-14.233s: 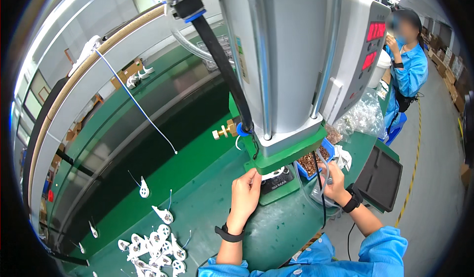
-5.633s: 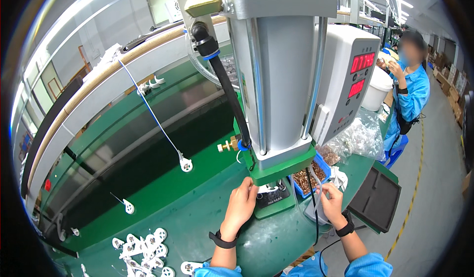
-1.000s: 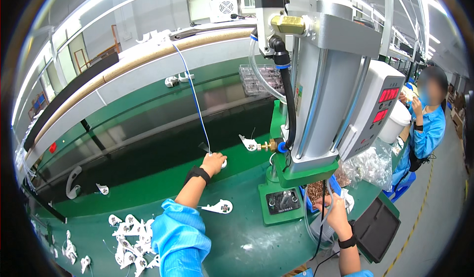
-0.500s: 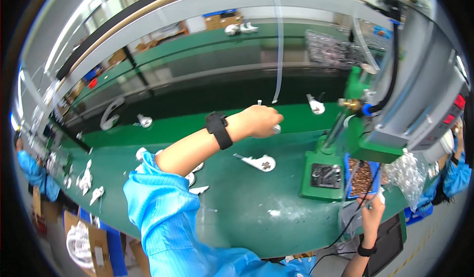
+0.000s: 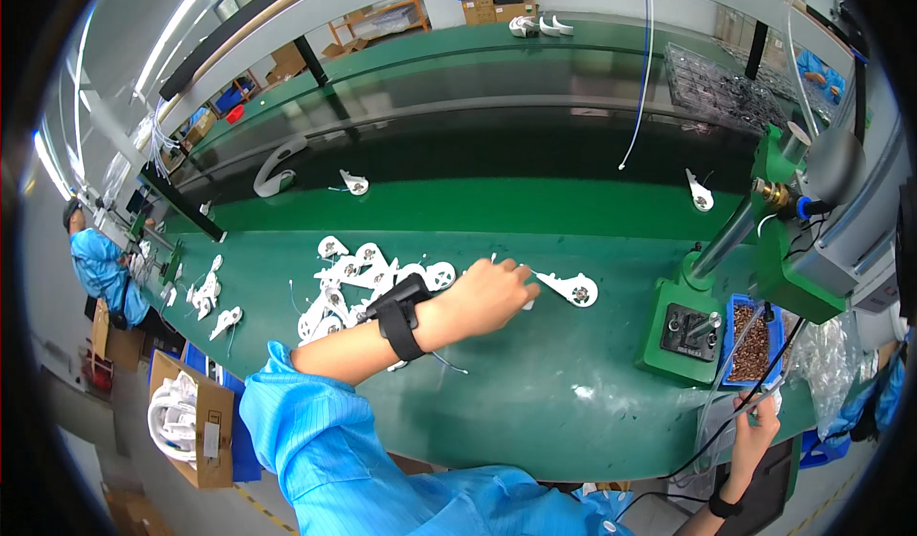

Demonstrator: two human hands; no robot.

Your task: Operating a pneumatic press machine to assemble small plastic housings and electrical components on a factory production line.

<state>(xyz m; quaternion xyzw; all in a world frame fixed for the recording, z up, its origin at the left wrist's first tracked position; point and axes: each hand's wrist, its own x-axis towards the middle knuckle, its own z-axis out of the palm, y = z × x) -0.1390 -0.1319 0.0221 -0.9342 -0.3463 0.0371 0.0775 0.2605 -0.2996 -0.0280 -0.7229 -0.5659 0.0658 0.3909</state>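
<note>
My left hand [image 5: 489, 297] is closed around a white plastic part [image 5: 528, 305], mostly hidden by the fingers; a small white end shows above the knuckles. Just right of it, a white round-ended part [image 5: 579, 290] with a narrow tail lies flat on the green table. Behind my left wrist spreads a pile of similar white parts [image 5: 334, 299], some with thin wires. At the table's right front edge, my right hand [image 5: 757, 426] has its fingers curled together beside clear tubing and a black cable; what they hold, if anything, I cannot make out.
A green bench press [image 5: 680, 331] stands to the right, next to a blue bin [image 5: 742, 381] of small copper-coloured pieces. Clear plastic bags [image 5: 826, 364] lie beyond it. A clear hose [image 5: 642, 87] hangs over the far side. A cardboard box [image 5: 216, 431] stands lower left; a co-worker [image 5: 100, 264] is far left.
The whole view has shifted, so the table's contents sit further right. Relative to the table, my left hand has come nearer and left, towards the pile. My right hand stays by the bin.
</note>
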